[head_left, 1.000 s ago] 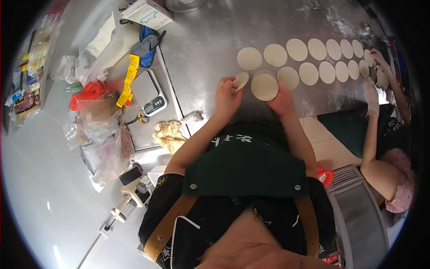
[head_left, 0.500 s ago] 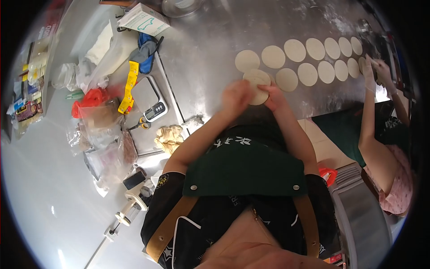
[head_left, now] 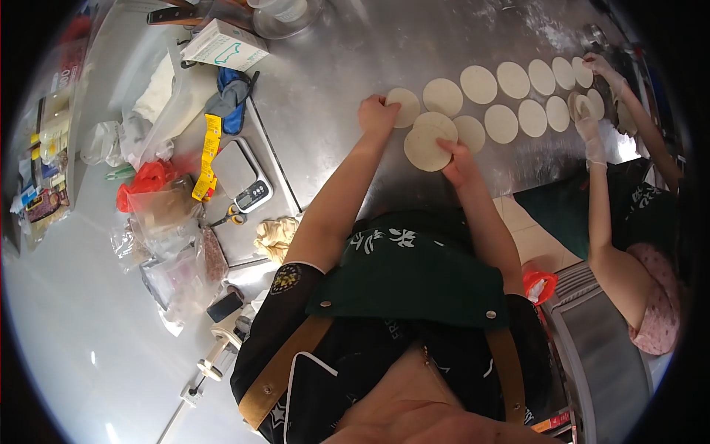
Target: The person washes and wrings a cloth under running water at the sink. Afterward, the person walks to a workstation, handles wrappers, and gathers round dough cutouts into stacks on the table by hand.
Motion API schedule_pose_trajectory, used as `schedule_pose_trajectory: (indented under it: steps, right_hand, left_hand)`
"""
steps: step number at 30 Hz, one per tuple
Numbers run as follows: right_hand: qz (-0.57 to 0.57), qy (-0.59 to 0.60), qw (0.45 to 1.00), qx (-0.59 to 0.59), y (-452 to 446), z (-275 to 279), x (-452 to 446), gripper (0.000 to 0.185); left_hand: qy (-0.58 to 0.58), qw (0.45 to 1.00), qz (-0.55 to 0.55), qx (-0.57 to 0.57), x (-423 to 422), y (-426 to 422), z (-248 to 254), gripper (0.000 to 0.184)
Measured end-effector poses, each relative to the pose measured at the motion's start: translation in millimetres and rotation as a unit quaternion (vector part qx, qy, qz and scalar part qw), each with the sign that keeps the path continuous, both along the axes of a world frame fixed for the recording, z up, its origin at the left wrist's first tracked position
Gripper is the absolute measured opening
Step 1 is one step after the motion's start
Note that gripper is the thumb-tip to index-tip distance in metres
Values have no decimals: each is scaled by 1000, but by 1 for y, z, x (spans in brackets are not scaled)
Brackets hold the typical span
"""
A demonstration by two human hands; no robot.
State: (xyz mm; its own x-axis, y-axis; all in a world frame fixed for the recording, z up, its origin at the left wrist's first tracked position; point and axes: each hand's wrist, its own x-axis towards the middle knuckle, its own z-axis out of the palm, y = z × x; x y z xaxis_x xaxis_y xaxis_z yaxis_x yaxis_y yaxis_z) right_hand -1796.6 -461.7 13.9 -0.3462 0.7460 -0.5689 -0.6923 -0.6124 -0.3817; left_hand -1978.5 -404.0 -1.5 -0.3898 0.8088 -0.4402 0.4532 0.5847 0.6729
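Note:
My left hand is at the left end of the upper row, its thumb and fingers closed on the edge of a round dough wrapper on the steel table. Lower down, my right hand holds another round dough wrapper, thumb on top and fingers beneath. That wrapper overlaps one or more pale rounds behind it; how many cannot be made out. Next to it lies a further dough wrapper, partly covered. Several more rounds run to the right in two rows.
A co-worker's gloved hands handle rounds at the far right. On the left are a digital scale, scissors, a crumpled cloth, a white box and plastic bags. A glass bowl stands at the back.
My left hand has moved from the held wrapper up and left to the end round of the upper row. My right hand keeps its wrapper. The co-worker's hands have moved apart.

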Motion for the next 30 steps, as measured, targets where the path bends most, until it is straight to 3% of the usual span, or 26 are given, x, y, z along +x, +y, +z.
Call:
schedule_pose_trajectory:
  steps: [1, 3, 4, 6, 7, 9, 10, 12, 13, 17, 19, 21, 22, 24, 25, 27, 30]
  right_hand:
    - [-1, 12, 1000, 0, 1, 0, 0, 41]
    - [-10, 12, 1000, -2, 2, 0, 1, 40]
    - [-18, 12, 1000, -3, 3, 0, 1, 39]
    - [-18, 24, 1000, -7, 4, 1, 2, 38]
    - [-15, 36, 999, -9, 4, 1, 2, 37]
    - [-11, 58, 998, -22, 4, -5, 1, 35]
    - [-8, 82, 996, -36, 4, -7, 0, 33]
    - [-9, 76, 997, -26, 6, -5, -1, 33]
    - [-11, 71, 997, -19, 6, -2, -2, 32]
    - [-40, 75, 996, -29, 2, 7, 3, 33]
    - [-20, -54, 996, 62, -1, 4, 6, 37]
    - [-29, -67, 995, 73, -2, 4, 13, 40]
    - [-36, -80, 993, 83, -3, 4, 18, 42]
    - [-47, -90, 992, 71, -7, 9, 30, 43]
    - [-53, -101, 992, 61, -9, 11, 36, 43]
    - [-62, -94, 992, 48, -15, 7, 49, 44]
    - [-76, -86, 993, 34, -23, 0, 62, 46]
  left_hand:
    - [0, 1000, -1, 0, 1, -3, 4, 30]
    - [79, 971, -70, 214, 2, -16, 13, 19]
    - [78, 971, -74, 215, 2, -21, 25, 19]
    - [85, 913, -157, 367, 4, -37, 54, 16]
    - [84, 913, -157, 367, 7, -48, 59, 16]
    - [82, 878, -293, 370, 13, -69, 69, 23]
    - [82, 877, -293, 371, 16, -78, 72, 23]
    - [138, 809, -417, 391, 24, -92, 75, 25]
    - [137, 809, -418, 391, 25, -95, 77, 25]
    - [95, 811, -436, 378, 33, -93, 87, 20]
    - [67, 810, -444, 378, 32, -88, 82, 20]
    - [17, 857, -352, 375, 22, -84, 56, 21]
    - [16, 856, -356, 374, 21, -79, 45, 21]
    - [39, 975, -157, 151, 21, -69, 24, 32]
    - [38, 975, -158, 150, 24, -66, 19, 32]
    - [-27, 990, -137, 29, 30, -62, 9, 37]
    - [16, 992, -126, -9, 42, -56, 14, 37]
